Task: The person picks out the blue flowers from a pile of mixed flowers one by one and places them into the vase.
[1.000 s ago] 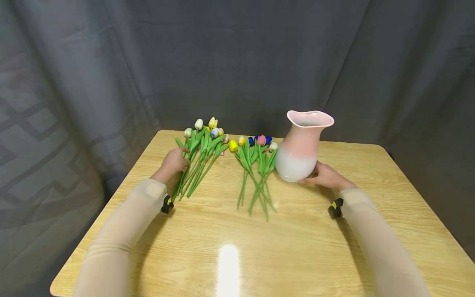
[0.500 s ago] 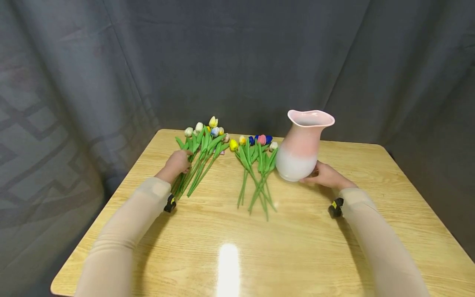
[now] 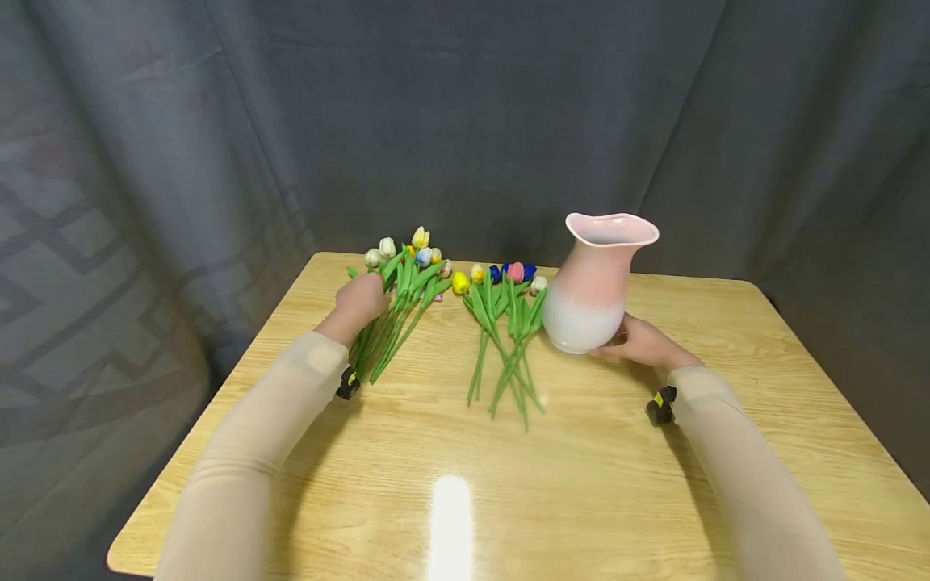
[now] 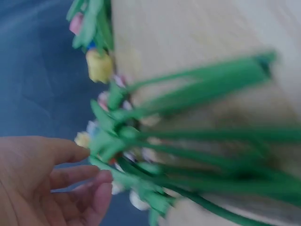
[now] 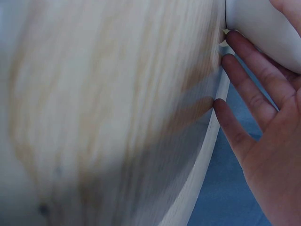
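Note:
Two bunches of artificial tulips lie on a wooden table (image 3: 581, 484). My left hand (image 3: 361, 303) rests at the left bunch (image 3: 407, 290), on its leafy upper stems. The left wrist view, which is blurred, shows that hand (image 4: 70, 179) with relaxed, spread fingers beside the green stems and small flower heads (image 4: 188, 155), gripping nothing. The right bunch (image 3: 504, 323) lies between the hands. A pink and white vase (image 3: 592, 282) stands upright to its right. My right hand (image 3: 635, 340) lies against the vase's lower side. In the right wrist view its straight fingers (image 5: 249, 89) touch the white belly (image 5: 258, 28).
Dark grey curtains hang behind and to both sides of the table. The table's far edge runs just behind the flower heads and the vase. Bare wood (image 3: 450, 500) with a bright glare spot fills the near half. Table surface (image 5: 103, 117) fills the right wrist view.
My left hand has slid forward along the left bunch, from the lower stems up toward the leaves and heads. The right hand and the vase have barely moved.

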A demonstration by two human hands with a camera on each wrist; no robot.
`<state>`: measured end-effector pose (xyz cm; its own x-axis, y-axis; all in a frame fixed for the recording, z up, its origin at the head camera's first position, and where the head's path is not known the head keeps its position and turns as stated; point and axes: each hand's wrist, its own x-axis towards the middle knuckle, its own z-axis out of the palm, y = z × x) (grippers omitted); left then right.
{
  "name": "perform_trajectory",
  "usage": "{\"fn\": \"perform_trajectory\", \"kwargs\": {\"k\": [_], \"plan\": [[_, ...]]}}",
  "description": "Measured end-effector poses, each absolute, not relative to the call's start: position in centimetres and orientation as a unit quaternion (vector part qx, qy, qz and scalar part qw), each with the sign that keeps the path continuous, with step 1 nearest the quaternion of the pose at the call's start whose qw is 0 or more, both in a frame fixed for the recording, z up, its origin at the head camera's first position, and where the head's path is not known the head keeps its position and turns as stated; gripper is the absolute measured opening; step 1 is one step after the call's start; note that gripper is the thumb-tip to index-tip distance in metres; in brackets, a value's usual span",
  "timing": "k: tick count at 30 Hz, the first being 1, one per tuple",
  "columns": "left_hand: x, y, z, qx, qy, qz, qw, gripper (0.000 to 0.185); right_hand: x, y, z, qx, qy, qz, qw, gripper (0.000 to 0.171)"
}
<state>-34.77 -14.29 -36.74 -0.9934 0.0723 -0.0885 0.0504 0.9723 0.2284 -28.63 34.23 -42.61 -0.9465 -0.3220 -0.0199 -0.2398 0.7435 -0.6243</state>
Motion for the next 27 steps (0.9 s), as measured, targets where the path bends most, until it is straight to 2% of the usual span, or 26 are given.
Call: {"fn": "perform_trajectory", "kwargs": {"k": [5,7,12,17,27], "plan": [[-34.4,-11.3,-35.4,0.061,0.985,0.16,-0.021,0.029,-28.7,34.2,-42.7,-0.151,0.931,-0.326,0.064,0.077],[-34.1,-9.9,-35.1,0.077,0.979,0.187,-0.038,0.034,-28.7,34.2,-42.7,-0.151,0.932,-0.325,0.064,0.076],[-33.6,-6.5,-36.1,0.137,0.957,0.249,-0.064,0.029,-28.6,34.1,-42.7,-0.147,0.932,-0.326,0.063,0.076],[-32.7,-3.5,-38.2,0.197,0.938,0.281,-0.055,0.025,-28.5,34.1,-42.8,-0.144,0.932,-0.325,0.065,0.076],[-30.7,1.4,-40.3,0.291,0.929,0.227,0.029,0.02,-28.5,34.2,-42.6,-0.148,0.927,-0.336,0.072,0.078]]}}
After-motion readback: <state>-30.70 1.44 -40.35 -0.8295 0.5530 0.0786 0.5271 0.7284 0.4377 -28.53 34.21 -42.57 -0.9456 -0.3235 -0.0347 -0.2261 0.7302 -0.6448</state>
